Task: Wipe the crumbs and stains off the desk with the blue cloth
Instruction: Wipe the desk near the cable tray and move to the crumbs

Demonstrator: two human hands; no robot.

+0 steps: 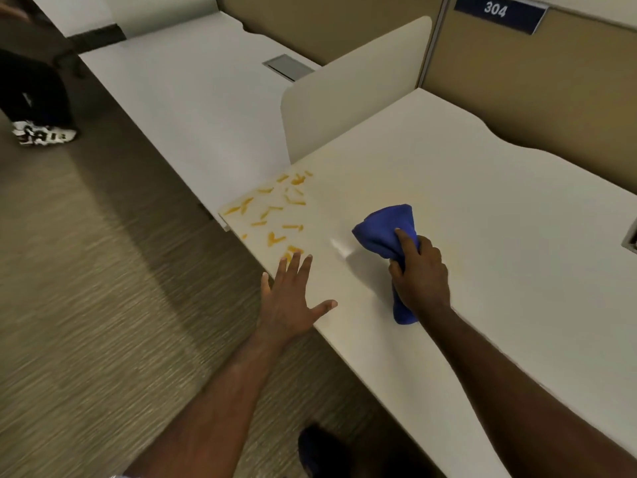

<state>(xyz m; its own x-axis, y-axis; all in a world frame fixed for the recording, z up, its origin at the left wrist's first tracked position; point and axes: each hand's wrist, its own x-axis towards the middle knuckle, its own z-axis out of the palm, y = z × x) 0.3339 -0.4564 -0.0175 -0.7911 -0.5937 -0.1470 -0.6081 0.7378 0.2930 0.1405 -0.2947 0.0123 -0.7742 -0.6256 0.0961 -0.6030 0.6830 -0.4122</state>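
Right hand (420, 274) grips blue cloth (382, 232) — cloth's middle hidden.

White "304" on a dark blue sign (499, 12), mounted on tan partition (537, 74)

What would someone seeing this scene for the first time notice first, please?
Probably the bunched blue cloth in the right hand, vivid against the pale desk. Next, the scatter of orange crumbs at the desk's left corner, with the open left hand at the desk's edge just below them. The "304" sign on the partition at top right also stands out.
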